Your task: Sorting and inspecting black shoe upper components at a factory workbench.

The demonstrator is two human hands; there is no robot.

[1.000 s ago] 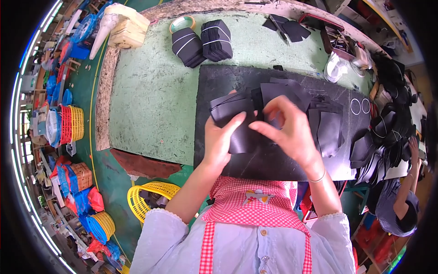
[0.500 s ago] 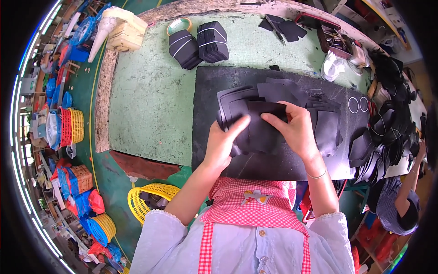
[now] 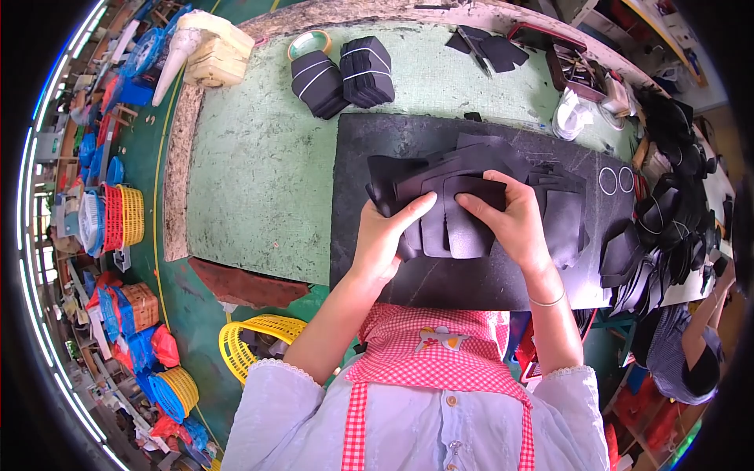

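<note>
A fanned stack of thin black sheet pieces (image 3: pixel 459 228), some with rounded corners, is held over a black mat (image 3: pixel 369 286) between my two hands. My left hand (image 3: pixel 383 243) is closed around the stack's left side, its thumb lying on top. With the thumb and fingers of my right hand (image 3: pixel 514 224), I pinch the upper right part. Some of the fingers are hidden behind the pieces. More black pieces (image 3: pixel 564 224) lie overlapped on the mat just right of my right hand, and others (image 3: pixel 488 149) show beyond the stack.
Two banded black bundles (image 3: pixel 367 71) and a tape roll (image 3: pixel 309 45) sit on the green tabletop (image 3: pixel 251 180). White rings (image 3: pixel 609 180) lie on the mat's right. Black parts (image 3: pixel 667 212) are heaped farther right, near another person (image 3: pixel 683 353). A yellow basket (image 3: pixel 236 345) stands below the table edge.
The pieces in my hands have fanned out, with the lower ends of several now showing side by side. Both hands stay in nearly the same place.
</note>
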